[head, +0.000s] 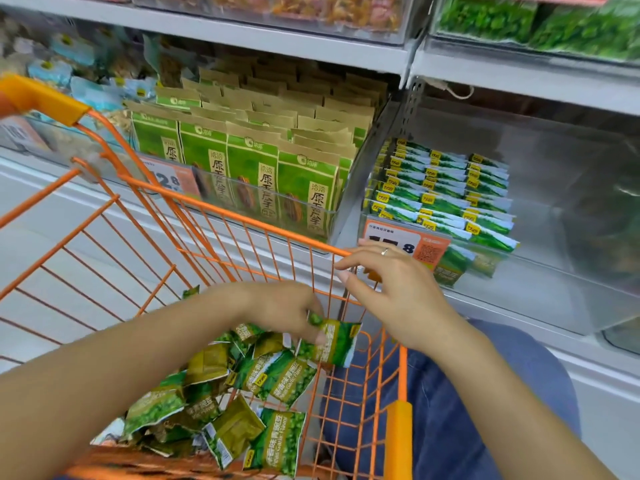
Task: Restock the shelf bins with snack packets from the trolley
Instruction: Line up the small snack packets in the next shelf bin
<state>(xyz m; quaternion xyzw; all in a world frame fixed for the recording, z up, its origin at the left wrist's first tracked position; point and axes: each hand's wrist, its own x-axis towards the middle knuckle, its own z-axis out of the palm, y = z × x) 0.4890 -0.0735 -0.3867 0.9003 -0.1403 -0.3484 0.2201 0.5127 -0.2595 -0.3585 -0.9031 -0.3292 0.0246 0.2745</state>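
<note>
An orange wire trolley (pixel 242 220) stands before the shelf, holding a loose pile of small green pea snack packets (pixel 239 386). My left hand (pixel 287 313) reaches into the trolley and pinches one green packet (pixel 334 342) above the pile. My right hand (pixel 391 289) hovers over the trolley's right rim with relaxed fingers, holding nothing. A clear shelf bin (pixel 526 282) to the right holds neat rows of the same green packets (pixel 443 192) in its left part.
A neighbouring bin holds tall green and tan bags (pixel 249 168). Orange price tags (pixel 405 247) hang on the bin fronts. Shelves above carry more snack bins. The right part of the clear bin holds no packets. My blue-clad knee (pixel 460 410) is beside the trolley.
</note>
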